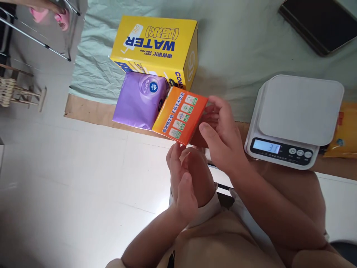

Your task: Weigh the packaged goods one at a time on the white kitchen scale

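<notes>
beige-clad lap nearest the camera, then the left hand [182, 182], open and holding nothing, fingers raised just below an orange box [180, 115]. the right hand [220, 136] clamps that box by its right edge, thumb on the near side, fingers on the far side, holding it tilted above the table's near edge. just left, touching the box, lies a purple tissue pack [139, 100]. right of the hand sits a white kitchen scale [295, 119] (display lit). farther off stands a yellow carton [156, 44] on a pale green cloth [240, 48]; a dark tablet [318, 22] lies far right.
</notes>
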### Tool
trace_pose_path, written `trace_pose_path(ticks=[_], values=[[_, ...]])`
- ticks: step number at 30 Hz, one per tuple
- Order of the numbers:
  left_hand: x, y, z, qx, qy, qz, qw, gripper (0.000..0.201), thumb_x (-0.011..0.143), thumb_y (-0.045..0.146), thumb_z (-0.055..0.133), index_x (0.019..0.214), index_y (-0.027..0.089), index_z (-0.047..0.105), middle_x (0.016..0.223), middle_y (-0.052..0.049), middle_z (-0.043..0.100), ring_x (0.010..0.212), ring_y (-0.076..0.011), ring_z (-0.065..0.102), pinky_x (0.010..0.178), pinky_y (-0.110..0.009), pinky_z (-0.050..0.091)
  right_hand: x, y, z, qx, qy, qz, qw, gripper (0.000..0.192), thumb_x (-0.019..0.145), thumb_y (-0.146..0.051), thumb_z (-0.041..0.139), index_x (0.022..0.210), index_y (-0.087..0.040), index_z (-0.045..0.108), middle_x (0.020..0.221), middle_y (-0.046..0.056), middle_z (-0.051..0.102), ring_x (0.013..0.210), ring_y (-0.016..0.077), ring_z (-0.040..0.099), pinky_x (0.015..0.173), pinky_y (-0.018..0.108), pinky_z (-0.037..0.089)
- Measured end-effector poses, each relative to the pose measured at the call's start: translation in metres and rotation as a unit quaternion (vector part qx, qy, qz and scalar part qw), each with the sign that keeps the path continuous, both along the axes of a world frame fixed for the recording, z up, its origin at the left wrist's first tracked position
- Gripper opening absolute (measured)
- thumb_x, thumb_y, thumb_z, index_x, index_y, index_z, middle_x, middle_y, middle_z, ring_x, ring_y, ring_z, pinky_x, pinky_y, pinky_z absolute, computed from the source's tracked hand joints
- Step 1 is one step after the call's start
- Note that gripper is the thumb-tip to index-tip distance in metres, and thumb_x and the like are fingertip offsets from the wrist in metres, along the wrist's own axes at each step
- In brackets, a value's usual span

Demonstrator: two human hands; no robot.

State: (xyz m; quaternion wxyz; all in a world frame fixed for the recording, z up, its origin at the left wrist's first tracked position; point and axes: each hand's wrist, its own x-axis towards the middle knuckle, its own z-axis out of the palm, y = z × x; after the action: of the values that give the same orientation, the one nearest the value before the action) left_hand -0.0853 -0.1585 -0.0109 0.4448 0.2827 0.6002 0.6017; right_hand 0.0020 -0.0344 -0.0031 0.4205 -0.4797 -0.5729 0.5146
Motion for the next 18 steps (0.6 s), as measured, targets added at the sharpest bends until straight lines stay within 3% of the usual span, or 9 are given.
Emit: trace_pose_path(ticks=[9, 14, 18], values=[[0.005, 0.008, 0.000, 0.007, -0.002, -0.018, 1.000, 0.055, 0.108, 0.057, 0.053, 0.160, 0.041, 0.053, 0.178, -0.005, 0.037, 0.163, -0.0320, 0.043, 0.134, -0.051, 0.044, -0.003, 0.001, 0.001, -0.011, 0.047, 0.053, 0.997, 0.047, 0.099, -0.046, 0.062, 0.142, -0.032, 0.049, 0.157, 0.006, 0.063, 0.148, 0.0258, 0.061, 0.122, 0.053, 0.057], [0.005, 0.006, -0.005, 0.003, 0.039, -0.039, 0.998, 0.064, 0.109, 0.060, 0.048, 0.168, 0.038, 0.041, 0.182, -0.007, 0.032, 0.169, -0.0319, 0.035, 0.136, -0.053, 0.041, 0.002, -0.003, -0.002, -0.009, 0.045, 0.086, 0.995, 0.049, 0.101, -0.046, 0.060, 0.146, -0.030, 0.046, 0.161, 0.007, 0.060, 0.156, 0.0270, 0.055, 0.129, 0.054, 0.053], [0.009, 0.001, -0.011, 0.027, 0.115, -0.041, 0.992, 0.059, 0.110, 0.056, 0.046, 0.166, 0.036, 0.042, 0.174, -0.010, 0.040, 0.163, -0.0299, 0.041, 0.133, -0.051, 0.044, 0.018, -0.010, 0.002, 0.035, 0.023, 0.080, 0.996, 0.050, 0.103, -0.041, 0.059, 0.150, -0.030, 0.047, 0.168, 0.007, 0.054, 0.163, 0.0255, 0.048, 0.137, 0.054, 0.045]])
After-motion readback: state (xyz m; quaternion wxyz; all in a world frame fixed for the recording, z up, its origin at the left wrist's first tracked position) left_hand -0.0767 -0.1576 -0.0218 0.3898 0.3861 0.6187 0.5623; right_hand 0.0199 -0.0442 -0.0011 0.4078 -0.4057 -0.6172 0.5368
